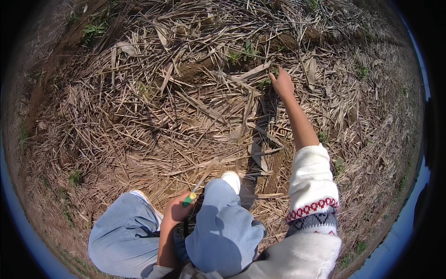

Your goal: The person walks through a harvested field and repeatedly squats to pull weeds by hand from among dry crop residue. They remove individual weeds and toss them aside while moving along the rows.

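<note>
My left hand (176, 208) is closed around the green and yellow handle of a hand tool (189, 199), low beside my bent knee. From the handle a thin metal shaft runs up to a flat, soil-coloured end above the straw. Out in front to the right, my right hand (283, 83) reaches down to the mulch with thumb and forefinger apart. Small green leaves of a weed-like plant (264, 83) show beside its thumb and near the fingertips. Whether the fingers pinch any of it is hidden.
Dry straw and stalks (195, 129) cover the ground, with bare soil (195, 71) showing through. Other green plants grow at the upper left (94, 29) and top middle (249, 48). My jeans-clad knees (223, 230) and white shoe (231, 181) are close below.
</note>
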Demonstrator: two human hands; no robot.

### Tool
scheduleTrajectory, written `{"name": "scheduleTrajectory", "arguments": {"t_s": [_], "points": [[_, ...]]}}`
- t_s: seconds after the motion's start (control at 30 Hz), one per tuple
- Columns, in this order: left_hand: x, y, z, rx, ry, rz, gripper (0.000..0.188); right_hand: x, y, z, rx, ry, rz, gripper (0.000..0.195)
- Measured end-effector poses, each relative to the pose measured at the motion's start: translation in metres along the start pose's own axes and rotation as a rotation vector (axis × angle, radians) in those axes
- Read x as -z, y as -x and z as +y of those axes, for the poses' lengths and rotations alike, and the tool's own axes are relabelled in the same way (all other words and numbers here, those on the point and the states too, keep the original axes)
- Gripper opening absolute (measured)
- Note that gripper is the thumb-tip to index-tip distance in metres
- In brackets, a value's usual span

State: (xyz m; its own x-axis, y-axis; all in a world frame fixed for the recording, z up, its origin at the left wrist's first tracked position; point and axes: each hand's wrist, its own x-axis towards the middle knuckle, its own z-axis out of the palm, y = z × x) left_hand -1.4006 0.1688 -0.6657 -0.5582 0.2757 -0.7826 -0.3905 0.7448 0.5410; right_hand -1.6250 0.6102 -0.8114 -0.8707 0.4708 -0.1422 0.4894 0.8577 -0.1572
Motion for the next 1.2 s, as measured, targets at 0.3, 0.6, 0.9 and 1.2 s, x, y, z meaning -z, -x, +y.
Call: {"name": "scheduleTrajectory", "arguments": {"t_s": [0.3, 0.6, 0.9, 1.2], "points": [[-0.019, 0.007, 0.001, 0.095, -0.215, -0.004, 0.029, 0.001, -0.021, -0.002, 0.000, 0.265, -0.175, 0.022], [-0.015, 0.007, 0.014, 0.080, -0.079, 0.149, 0.029, 0.060, 0.014, 0.075, 0.149, -0.010, -0.153, 0.025], [-0.005, -0.002, -0.001, 0.006, -0.047, 0.059, 0.026, 0.120, 0.060, 0.171, -0.045, 0.485, -0.602, 0.053], [-0.009, -0.003, 0.003, 0.090, -0.161, 0.035, 0.032, 0.028, -0.079, -0.023, 0.385, 0.366, 0.141, 0.044]]}}
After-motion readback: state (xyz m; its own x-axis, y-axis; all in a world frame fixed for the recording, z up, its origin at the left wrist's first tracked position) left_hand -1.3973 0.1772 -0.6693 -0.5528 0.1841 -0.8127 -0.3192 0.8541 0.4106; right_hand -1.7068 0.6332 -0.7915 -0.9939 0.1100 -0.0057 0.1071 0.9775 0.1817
